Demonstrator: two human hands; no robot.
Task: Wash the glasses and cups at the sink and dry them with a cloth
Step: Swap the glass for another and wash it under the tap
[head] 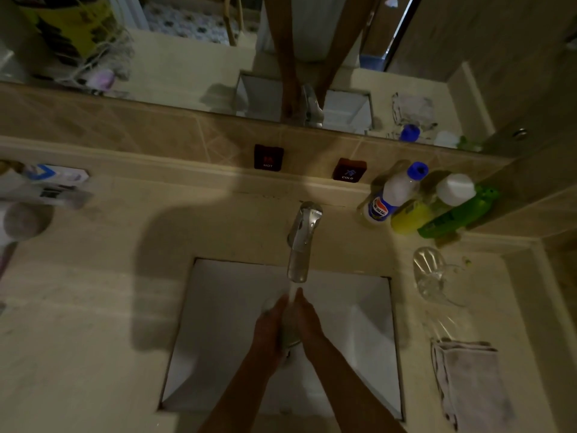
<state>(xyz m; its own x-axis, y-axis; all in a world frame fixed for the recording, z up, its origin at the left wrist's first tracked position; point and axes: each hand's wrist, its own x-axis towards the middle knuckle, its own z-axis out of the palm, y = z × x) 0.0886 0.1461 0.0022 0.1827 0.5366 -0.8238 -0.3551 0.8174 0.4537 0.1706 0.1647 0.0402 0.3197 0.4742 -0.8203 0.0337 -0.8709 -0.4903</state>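
Over the white sink basin (218, 323), my left hand (268, 329) and my right hand (307, 323) press from both sides on a clear glass (289, 334), held under the water stream from the chrome tap (302, 239). The glass is mostly hidden between my palms. A clear stemmed glass (432, 276) lies on its side on the counter to the right of the sink. Nearer me, a grey folded cloth (471, 385) lies on the right counter.
Three bottles stand at the back right: a blue-capped bottle (390, 195), a yellow bottle (409, 217) and a green bottle (456, 210). HOT (268, 157) and COLD (349, 170) tags sit on the back ledge below a mirror. Boxes and a cup (22, 218) crowd the left counter.
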